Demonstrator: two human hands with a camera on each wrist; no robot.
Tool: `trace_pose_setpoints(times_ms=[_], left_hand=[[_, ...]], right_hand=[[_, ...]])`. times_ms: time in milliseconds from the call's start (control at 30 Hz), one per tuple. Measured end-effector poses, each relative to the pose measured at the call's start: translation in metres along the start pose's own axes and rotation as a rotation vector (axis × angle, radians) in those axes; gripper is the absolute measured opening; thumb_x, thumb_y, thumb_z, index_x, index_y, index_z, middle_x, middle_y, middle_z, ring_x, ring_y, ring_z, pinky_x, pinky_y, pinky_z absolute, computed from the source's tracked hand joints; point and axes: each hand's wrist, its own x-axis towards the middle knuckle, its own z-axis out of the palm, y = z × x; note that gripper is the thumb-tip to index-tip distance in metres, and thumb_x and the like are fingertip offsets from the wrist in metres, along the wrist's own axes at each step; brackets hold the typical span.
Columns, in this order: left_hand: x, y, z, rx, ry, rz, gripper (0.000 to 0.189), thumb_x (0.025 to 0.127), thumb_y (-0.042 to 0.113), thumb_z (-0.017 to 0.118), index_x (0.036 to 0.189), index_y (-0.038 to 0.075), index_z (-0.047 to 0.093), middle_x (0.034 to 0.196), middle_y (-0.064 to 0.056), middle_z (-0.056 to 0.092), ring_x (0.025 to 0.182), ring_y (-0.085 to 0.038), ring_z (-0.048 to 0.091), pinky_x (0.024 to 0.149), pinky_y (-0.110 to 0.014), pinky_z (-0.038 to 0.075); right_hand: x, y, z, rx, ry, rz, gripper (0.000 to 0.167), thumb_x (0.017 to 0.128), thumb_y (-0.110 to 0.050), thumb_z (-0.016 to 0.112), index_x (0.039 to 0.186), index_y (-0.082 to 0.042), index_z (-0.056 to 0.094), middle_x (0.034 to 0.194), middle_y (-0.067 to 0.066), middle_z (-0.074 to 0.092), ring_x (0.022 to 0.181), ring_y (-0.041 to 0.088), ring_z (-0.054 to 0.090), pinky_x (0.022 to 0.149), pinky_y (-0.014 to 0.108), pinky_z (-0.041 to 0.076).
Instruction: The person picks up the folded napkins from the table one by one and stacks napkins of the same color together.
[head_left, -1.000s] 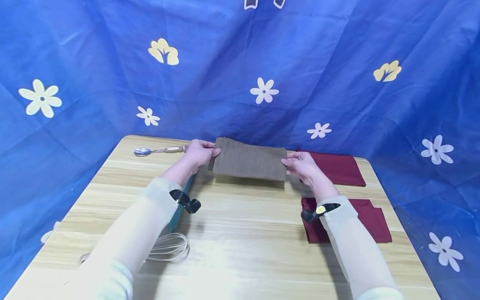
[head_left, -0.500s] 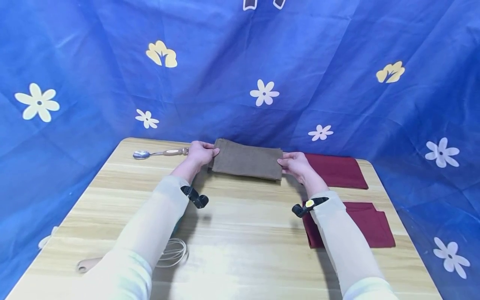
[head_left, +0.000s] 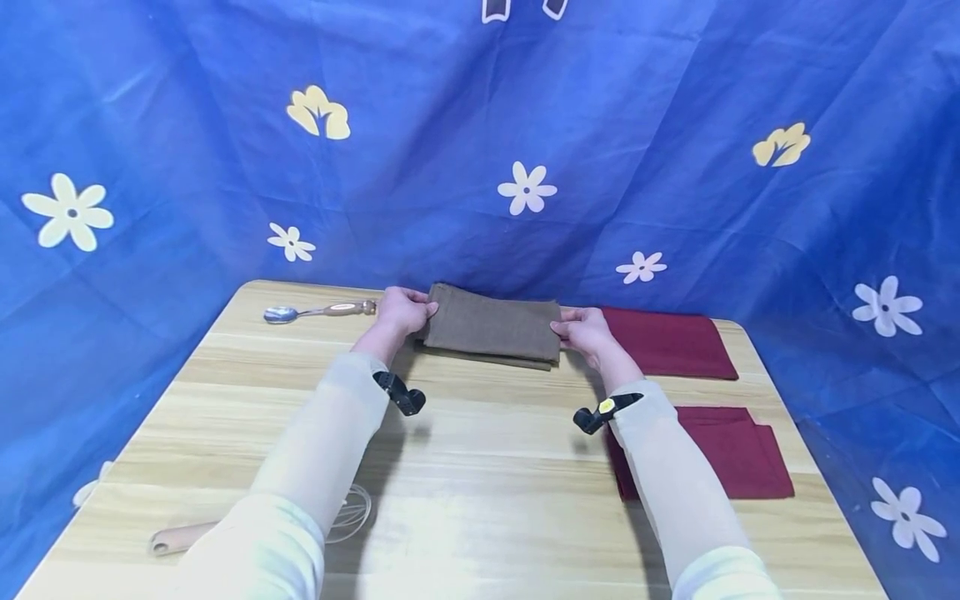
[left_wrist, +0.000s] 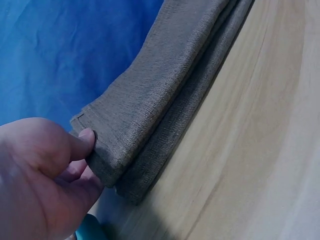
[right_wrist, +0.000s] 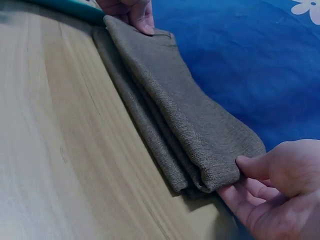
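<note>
Atop brown cloth (head_left: 495, 327), 2 thumbs (right_wrist: 256, 166)

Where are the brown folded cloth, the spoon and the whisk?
Brown folded cloth (head_left: 491, 323), head view: middle of its upper face.
Spoon (head_left: 339, 309), head view: its handle.
Whisk (head_left: 182, 538), head view: its handle.

Brown cloth (head_left: 491, 323) has come down closer to the table since a second ago; a lower layer now shows along its 6 o'clock edge. Right hand (head_left: 588, 333) shifted a bit toward 9. Left sleeve (head_left: 322, 442) swung toward 3, uncovering more whisk handle (head_left: 183, 537) at 8 o'clock (and covering more of the wires (head_left: 356, 510), head view).
</note>
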Motion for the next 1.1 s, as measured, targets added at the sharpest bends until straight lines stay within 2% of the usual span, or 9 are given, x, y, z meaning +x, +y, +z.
trace_pose_setpoints(times_ms=[200, 333, 433, 567, 733, 933, 1100], left_hand=[[0.004, -0.007, 0.0, 0.018, -0.013, 0.014, 0.033, 0.1, 0.015, 0.074, 0.127, -0.005, 0.072, 0.134, -0.023, 0.066, 0.129, -0.034, 0.056, 0.114, -0.041, 0.042], [0.004, -0.01, 0.0, 0.044, -0.041, 0.02, 0.035, 0.101, 0.016, 0.073, 0.128, -0.006, 0.07, 0.136, -0.024, 0.065, 0.132, -0.035, 0.055, 0.116, -0.041, 0.04], [0.003, -0.011, -0.001, 0.025, -0.071, 0.005, 0.037, 0.101, 0.017, 0.074, 0.128, -0.008, 0.069, 0.136, -0.025, 0.063, 0.131, -0.036, 0.054, 0.115, -0.042, 0.041], [0.004, -0.013, -0.001, -0.012, -0.105, -0.031, 0.04, 0.101, 0.017, 0.074, 0.131, -0.008, 0.067, 0.14, -0.026, 0.059, 0.132, -0.036, 0.053, 0.116, -0.043, 0.041], [0.002, -0.012, -0.001, -0.02, -0.12, -0.044, 0.042, 0.101, 0.018, 0.075, 0.133, -0.008, 0.066, 0.142, -0.025, 0.057, 0.135, -0.037, 0.051, 0.117, -0.043, 0.04], [0.0, -0.013, 0.001, -0.016, -0.149, -0.065, 0.045, 0.102, 0.02, 0.074, 0.133, -0.01, 0.063, 0.138, -0.025, 0.059, 0.127, -0.032, 0.054, 0.112, -0.042, 0.044], [0.0, -0.017, 0.003, -0.045, -0.144, -0.077, 0.047, 0.102, 0.02, 0.074, 0.135, -0.011, 0.062, 0.139, -0.026, 0.058, 0.128, -0.033, 0.054, 0.113, -0.041, 0.044]], right_hand=[[-0.002, 0.002, 0.003, -0.009, 0.006, -0.015, 0.035, 0.097, 0.005, 0.072, 0.127, 0.016, 0.057, 0.107, 0.014, 0.062, 0.076, 0.011, 0.066, 0.065, 0.023, 0.06], [-0.002, 0.006, 0.003, -0.045, 0.02, 0.002, 0.034, 0.096, 0.003, 0.075, 0.124, 0.015, 0.059, 0.115, 0.015, 0.058, 0.081, 0.012, 0.066, 0.068, 0.024, 0.06], [-0.001, 0.008, 0.0, -0.062, 0.036, 0.007, 0.034, 0.096, 0.001, 0.075, 0.123, 0.014, 0.061, 0.118, 0.017, 0.058, 0.083, 0.014, 0.066, 0.071, 0.025, 0.061], [0.001, 0.009, -0.002, -0.077, 0.042, -0.006, 0.031, 0.096, 0.001, 0.076, 0.119, 0.014, 0.061, 0.117, 0.017, 0.059, 0.08, 0.014, 0.067, 0.071, 0.026, 0.061], [0.002, 0.007, -0.003, -0.11, 0.064, -0.019, 0.031, 0.095, -0.001, 0.078, 0.118, 0.014, 0.064, 0.119, 0.019, 0.062, 0.075, 0.013, 0.069, 0.071, 0.027, 0.062], [0.004, 0.007, -0.004, -0.149, 0.099, -0.042, 0.034, 0.095, -0.002, 0.079, 0.12, 0.016, 0.066, 0.123, 0.023, 0.064, 0.075, 0.013, 0.07, 0.074, 0.029, 0.063], [0.006, 0.01, -0.004, -0.144, 0.11, -0.038, 0.03, 0.095, -0.004, 0.079, 0.117, 0.013, 0.067, 0.114, 0.019, 0.065, 0.074, 0.013, 0.07, 0.072, 0.027, 0.061]])
